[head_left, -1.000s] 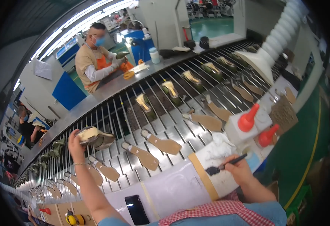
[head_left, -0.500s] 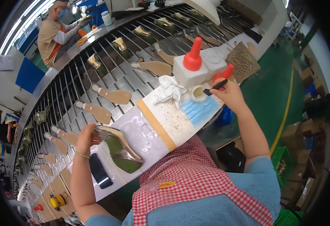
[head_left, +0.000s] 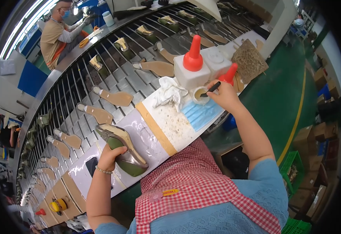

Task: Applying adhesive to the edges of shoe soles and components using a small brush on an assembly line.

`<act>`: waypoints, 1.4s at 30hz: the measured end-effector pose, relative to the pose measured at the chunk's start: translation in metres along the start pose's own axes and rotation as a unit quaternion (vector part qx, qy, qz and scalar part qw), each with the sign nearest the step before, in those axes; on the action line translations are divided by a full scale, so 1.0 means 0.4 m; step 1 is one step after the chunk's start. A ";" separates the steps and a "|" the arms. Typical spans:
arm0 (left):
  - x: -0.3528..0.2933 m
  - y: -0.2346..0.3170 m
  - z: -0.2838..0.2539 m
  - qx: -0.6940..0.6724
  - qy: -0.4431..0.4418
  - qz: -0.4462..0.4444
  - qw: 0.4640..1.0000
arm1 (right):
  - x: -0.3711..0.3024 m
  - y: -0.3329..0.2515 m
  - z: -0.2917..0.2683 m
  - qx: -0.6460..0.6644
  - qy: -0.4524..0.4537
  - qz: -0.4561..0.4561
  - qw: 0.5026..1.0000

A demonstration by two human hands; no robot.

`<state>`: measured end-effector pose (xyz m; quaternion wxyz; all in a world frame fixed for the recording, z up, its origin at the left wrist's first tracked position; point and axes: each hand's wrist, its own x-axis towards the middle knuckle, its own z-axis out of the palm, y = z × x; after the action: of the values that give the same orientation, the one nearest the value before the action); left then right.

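Note:
A green and metallic-toned shoe [head_left: 128, 153] is in my left hand [head_left: 111, 156], tilted over the lilac work surface [head_left: 118, 117]. My thumb lies across its side and the other fingers are mostly hidden beneath it. My right hand [head_left: 227, 95] pinches a slim black brush [head_left: 211, 89], its tip down in the mouth of a small white jar [head_left: 196, 94] of yellowish liquid. Partly covered by my left wrist is a dark phone [head_left: 92, 167]. A blue face mask [head_left: 202, 115] lies beside the jar.
Two white containers stand behind the jar, one with a red nozzle [head_left: 193, 54]; another red nozzle [head_left: 229, 73] is beside my right hand. A crumpled white cloth [head_left: 170, 93] lies nearby. Tan insoles [head_left: 118, 98] and shoes line the slatted conveyor [head_left: 141, 87]. A masked person sits across it.
My left hand has moved from the shoe's far end to its side, gripping and tilting it. The brush has gone from the jar's rim into its mouth.

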<state>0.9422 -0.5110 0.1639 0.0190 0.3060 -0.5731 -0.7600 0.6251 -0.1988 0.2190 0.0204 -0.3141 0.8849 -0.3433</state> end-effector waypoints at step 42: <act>-0.050 -0.203 0.288 0.102 0.037 0.466 0.878 | -0.299 -0.323 0.124 0.517 -0.216 -0.031 0.828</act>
<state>0.9284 -0.3765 0.1191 0.3612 0.0314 -0.7227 -0.5884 0.8036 -0.2333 0.2398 0.3595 -0.3509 0.5410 -0.6745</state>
